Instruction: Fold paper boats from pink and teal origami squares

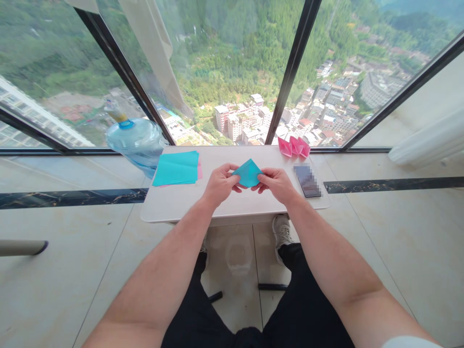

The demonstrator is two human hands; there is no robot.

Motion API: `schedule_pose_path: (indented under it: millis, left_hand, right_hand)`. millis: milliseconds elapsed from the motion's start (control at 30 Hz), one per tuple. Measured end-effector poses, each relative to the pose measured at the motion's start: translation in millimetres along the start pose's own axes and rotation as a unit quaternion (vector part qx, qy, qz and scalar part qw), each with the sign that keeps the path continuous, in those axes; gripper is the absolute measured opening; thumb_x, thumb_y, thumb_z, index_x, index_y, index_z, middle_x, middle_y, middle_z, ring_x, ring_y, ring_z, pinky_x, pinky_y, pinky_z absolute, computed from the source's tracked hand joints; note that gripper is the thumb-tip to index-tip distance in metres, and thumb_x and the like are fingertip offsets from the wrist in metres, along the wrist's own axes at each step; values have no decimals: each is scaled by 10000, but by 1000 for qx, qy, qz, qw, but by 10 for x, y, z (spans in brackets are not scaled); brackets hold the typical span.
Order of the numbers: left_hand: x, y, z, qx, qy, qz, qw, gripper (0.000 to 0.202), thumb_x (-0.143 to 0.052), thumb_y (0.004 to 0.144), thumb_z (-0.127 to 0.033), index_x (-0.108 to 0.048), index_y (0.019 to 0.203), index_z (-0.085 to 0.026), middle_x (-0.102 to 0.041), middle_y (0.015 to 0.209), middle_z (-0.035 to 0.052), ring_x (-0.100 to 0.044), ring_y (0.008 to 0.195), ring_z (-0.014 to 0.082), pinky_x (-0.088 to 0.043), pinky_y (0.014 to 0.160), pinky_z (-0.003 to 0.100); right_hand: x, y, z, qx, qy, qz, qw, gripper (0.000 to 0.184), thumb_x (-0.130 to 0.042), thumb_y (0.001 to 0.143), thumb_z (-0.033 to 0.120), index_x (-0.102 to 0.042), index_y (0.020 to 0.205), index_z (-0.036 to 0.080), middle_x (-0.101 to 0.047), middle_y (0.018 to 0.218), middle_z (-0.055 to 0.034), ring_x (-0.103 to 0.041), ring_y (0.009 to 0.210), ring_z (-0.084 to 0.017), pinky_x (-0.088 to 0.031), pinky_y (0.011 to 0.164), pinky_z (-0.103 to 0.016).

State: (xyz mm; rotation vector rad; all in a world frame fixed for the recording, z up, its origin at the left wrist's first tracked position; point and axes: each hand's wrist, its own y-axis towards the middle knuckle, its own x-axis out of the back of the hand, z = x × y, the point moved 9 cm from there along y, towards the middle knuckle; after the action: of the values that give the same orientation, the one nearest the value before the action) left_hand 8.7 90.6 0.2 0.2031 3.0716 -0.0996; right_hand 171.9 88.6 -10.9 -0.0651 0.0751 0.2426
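Observation:
A small folded piece of blue paper (248,173), roughly diamond-shaped with a point facing away from me, is held up over the white table (177,203). My left hand (224,181) pinches its left corner between thumb and fingers. On the opposite corner, my right hand (274,182) grips it the same way. Some of the fingers behind the paper are hidden. A stack of flat blue sheets (176,168) with pink edges showing beneath lies to the left of my left hand.
Pink folded paper shapes (294,147) stand at the table's far right, behind a phone (308,181). A large clear water bottle (136,140) is beside the table's left end. Tall windows with dark frames (295,63) rise behind. My shoe (282,234) is below the front edge.

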Motion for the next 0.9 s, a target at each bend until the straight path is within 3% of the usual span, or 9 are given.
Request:
schedule_pose_path:
  millis: [233, 433, 633, 900]
  left_hand:
    - [-28, -19, -19, 5, -21, 25, 999, 310, -655, 698, -260, -694, 979, -133, -730, 725, 67, -743, 672, 246, -585, 531, 304]
    - [33, 19, -15, -23, 9, -17, 1000, 269, -597, 706, -245, -713, 920, -131, -712, 686, 29, -720, 638, 205, -594, 514, 291]
    - [74, 10, -28, -42, 5, -69, 997, 258, -589, 715, -249, -703, 920, -141, -697, 650, 11, -700, 588, 182, -593, 494, 282]
    - [56, -24, -20, -17, -22, -62, 998, 243, -620, 703, -235, -683, 918, -140, -713, 674, 27, -731, 645, 216, -619, 529, 313]
  right_hand:
    - [36, 18, -10, 8, 9, 0, 1000, 403, -808, 723, 500, -770, 936, 160, -751, 756, -55, -737, 680, -199, -571, 561, -264]
    - [13, 24, -60, -7, 40, 31, 999, 370, -812, 723, 437, -776, 973, 166, -773, 817, -67, -759, 726, -222, -590, 580, -272]
    - [34, 42, -59, 2, 72, -8, 997, 469, -877, 630, 471, -790, 989, 183, -765, 754, -51, -764, 709, -237, -619, 602, -312]
    - [65, 50, -31, 21, 74, -14, 997, 426, -882, 635, 445, -814, 979, 202, -767, 765, -42, -759, 705, -217, -646, 641, -335]
